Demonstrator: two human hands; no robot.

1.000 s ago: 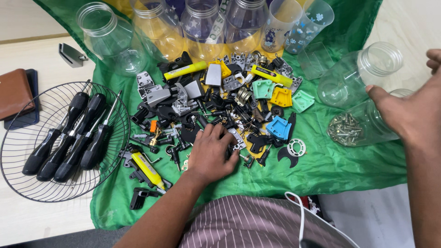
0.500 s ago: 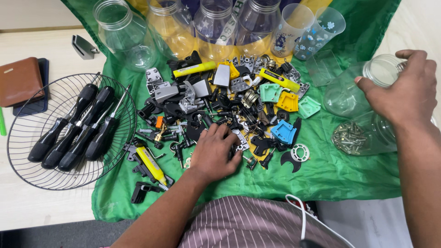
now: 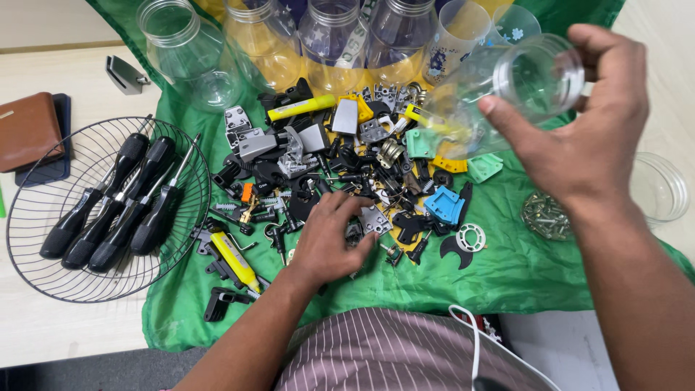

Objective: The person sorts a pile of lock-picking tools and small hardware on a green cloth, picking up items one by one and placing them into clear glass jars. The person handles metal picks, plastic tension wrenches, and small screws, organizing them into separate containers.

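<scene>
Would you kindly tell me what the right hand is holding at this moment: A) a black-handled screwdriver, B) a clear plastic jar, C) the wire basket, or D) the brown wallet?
B: the right hand grips a clear plastic jar lifted above the pile of parts, while the screwdrivers lie in the wire basket and the wallet sits untouched.

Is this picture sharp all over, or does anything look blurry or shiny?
Head view: even, soft light and faint shadows; the small parts on the green cloth are sharp; the clear jar in the right hand looks slightly smeared, with pale glare; the left hand is crisp.
</scene>
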